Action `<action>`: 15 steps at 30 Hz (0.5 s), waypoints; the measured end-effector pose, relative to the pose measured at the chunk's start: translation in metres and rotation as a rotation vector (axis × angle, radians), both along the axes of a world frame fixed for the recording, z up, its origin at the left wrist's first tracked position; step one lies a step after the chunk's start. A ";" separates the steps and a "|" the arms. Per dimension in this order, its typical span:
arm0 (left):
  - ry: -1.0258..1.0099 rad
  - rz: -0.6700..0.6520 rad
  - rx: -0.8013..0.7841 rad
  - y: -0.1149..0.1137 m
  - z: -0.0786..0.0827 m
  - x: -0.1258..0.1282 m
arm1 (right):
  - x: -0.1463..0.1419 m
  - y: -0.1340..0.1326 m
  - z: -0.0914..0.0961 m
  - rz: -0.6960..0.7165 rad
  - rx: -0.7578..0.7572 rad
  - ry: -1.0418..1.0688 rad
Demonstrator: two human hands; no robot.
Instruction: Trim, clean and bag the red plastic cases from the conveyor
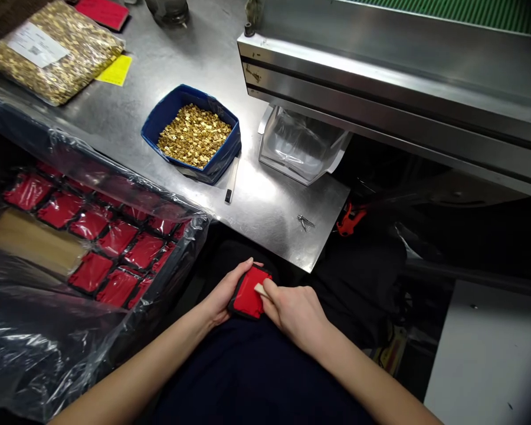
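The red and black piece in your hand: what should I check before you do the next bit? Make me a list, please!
1. Left hand holding the red and black piece: ok.
2. Right hand holding the pale stick: ok.
3. Pale stick touching the red face: cannot tell; it is over it, but contact is unclear.
4. Underside of the piece undamaged: cannot tell; it is hidden.
5. Gold pieces within reach in the blue bin: probably ok.
6. Table corner free of loose tools: not ok; a small metal tool lies there.

One left hand (221,297), one right hand (300,310), one held red-and-black piece (249,293), one held pale stick (260,290), one blue tub (182,96)
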State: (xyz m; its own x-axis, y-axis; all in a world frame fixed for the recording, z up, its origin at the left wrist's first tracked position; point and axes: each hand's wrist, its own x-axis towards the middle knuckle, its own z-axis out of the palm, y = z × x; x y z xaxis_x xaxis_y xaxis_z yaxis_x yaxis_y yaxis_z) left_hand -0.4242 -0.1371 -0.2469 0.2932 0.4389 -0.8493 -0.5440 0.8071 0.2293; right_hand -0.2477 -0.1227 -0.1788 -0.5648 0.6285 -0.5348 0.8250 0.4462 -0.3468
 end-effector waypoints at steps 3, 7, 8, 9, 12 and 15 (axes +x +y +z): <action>0.007 -0.014 0.011 0.001 0.001 0.000 | 0.001 0.001 -0.002 0.023 -0.016 0.015; 0.006 -0.023 0.003 0.003 0.003 -0.001 | 0.004 0.005 -0.005 0.020 0.020 0.008; 0.001 -0.023 -0.001 0.004 0.003 -0.001 | 0.005 0.006 -0.005 0.018 0.025 0.005; -0.002 -0.023 -0.004 0.004 0.004 -0.002 | 0.005 0.007 -0.005 0.022 0.024 0.006; -0.013 -0.025 -0.001 0.006 0.004 -0.002 | 0.005 0.010 -0.005 0.057 0.003 0.039; -0.031 -0.021 -0.023 0.007 0.003 -0.003 | 0.005 0.014 -0.007 0.056 0.021 0.029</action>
